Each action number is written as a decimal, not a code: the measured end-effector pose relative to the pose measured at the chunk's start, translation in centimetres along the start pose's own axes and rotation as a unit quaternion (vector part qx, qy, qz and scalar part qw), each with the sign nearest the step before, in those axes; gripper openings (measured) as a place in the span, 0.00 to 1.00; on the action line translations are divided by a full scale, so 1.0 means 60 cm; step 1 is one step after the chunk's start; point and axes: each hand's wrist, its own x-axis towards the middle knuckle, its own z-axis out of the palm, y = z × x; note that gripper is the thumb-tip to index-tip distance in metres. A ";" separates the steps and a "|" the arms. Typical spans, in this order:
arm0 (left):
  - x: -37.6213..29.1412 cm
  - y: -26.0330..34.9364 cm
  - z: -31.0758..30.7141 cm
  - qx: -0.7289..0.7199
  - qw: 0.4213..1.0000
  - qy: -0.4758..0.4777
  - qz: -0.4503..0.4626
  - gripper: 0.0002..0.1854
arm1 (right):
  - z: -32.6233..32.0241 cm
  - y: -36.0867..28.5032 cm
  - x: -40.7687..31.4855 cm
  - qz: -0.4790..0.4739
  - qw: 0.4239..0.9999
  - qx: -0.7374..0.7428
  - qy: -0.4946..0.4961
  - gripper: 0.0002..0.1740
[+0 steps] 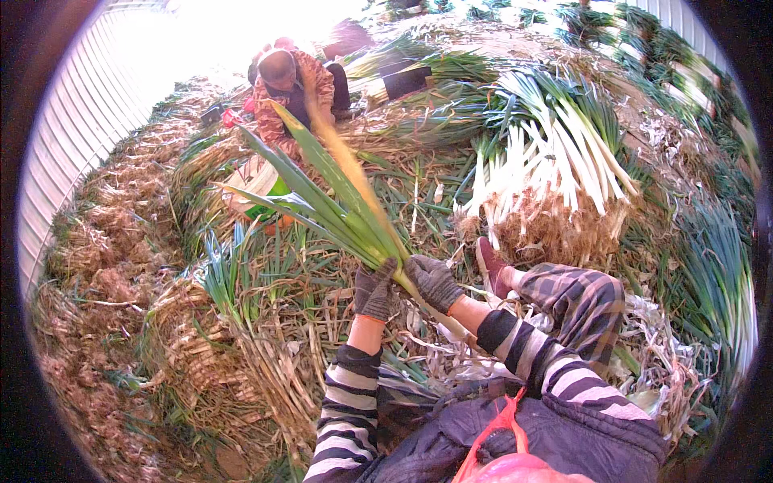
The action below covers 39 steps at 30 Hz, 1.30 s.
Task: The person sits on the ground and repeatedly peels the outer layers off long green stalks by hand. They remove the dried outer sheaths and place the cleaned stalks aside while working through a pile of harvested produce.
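Note:
My left hand (374, 293), in a dark knit glove, grips a long green onion (356, 232) where its leaves fan out from the stalk. Close beside it, my gloved right hand (435, 282) is closed around the same plant and a yellowed leaf (350, 163) that runs up along it. The green leaves point away from me, up and to the left. Below my hands, the pale lower stalk passes toward my lap, partly hidden by my right forearm. Dry leaf litter (453, 353) lies under it.
Ahead to the right lies a pile of white-stalked green onions (543, 151), roots toward me. Untrimmed onions (266, 356) with dry outer leaves lie to my left. Another person (296, 90) crouches farther ahead. My bent leg (574, 302) is at right. More onions (718, 284) line the right side.

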 end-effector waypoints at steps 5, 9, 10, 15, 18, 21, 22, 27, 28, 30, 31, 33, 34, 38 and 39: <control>0.001 -0.008 0.010 0.038 0.999 0.002 0.016 0.23 | -0.014 0.046 -0.003 0.125 0.985 0.113 0.020 0.17; -0.008 -0.002 0.023 0.012 0.996 -0.013 -0.083 0.21 | -0.030 0.079 -0.013 0.123 0.991 0.042 0.014 0.13; -0.016 -0.008 0.034 -0.031 0.999 -0.013 -0.003 0.20 | -0.028 0.085 -0.014 0.121 0.989 0.068 0.050 0.13; -0.014 -0.009 0.038 -0.029 0.997 0.056 -0.034 0.19 | -0.077 0.094 -0.077 0.188 0.921 0.332 0.075 0.16; -0.019 -0.036 0.034 -0.033 0.993 0.018 -0.110 0.20 | -0.105 0.066 -0.117 0.165 0.951 0.259 0.035 0.16; -0.041 -0.081 0.045 0.055 0.990 -0.096 -0.090 0.16 | -0.103 0.024 -0.104 0.126 0.966 0.225 0.024 0.15; -0.041 -0.096 0.057 0.040 0.995 -0.058 -0.068 0.16 | -0.099 0.014 -0.100 0.111 0.968 0.225 0.020 0.15; 0.048 -0.040 0.007 0.045 0.982 0.173 -0.068 0.16 | -0.124 0.033 -0.166 0.148 0.952 0.269 -0.018 0.14; 0.073 -0.002 -0.033 0.014 0.982 0.180 -0.060 0.17 | -0.151 0.050 -0.199 0.158 0.977 0.139 -0.035 0.13; 0.096 0.042 -0.093 -0.155 0.962 0.226 -0.017 0.11 | -0.212 0.075 -0.269 0.215 0.967 -0.100 -0.090 0.12; 0.095 0.053 -0.115 -0.163 0.957 0.240 0.006 0.11 | -0.235 0.083 -0.291 0.295 0.948 -0.103 -0.062 0.13; 0.092 0.060 -0.133 -0.192 0.963 0.191 -0.004 0.12 | -0.271 0.082 -0.298 0.284 0.942 -0.173 -0.048 0.15; 0.087 0.052 -0.127 -0.152 0.962 0.222 -0.034 0.12 | -0.279 0.072 -0.293 0.230 0.948 -0.213 -0.062 0.18; 0.077 0.040 -0.078 -0.200 0.968 0.152 -0.015 0.14 | -0.233 0.007 -0.217 0.002 0.947 -0.314 -0.072 0.31; 0.076 0.041 -0.066 -0.195 0.970 0.148 -0.007 0.13 | -0.210 -0.008 -0.202 -0.053 0.942 -0.323 -0.075 0.34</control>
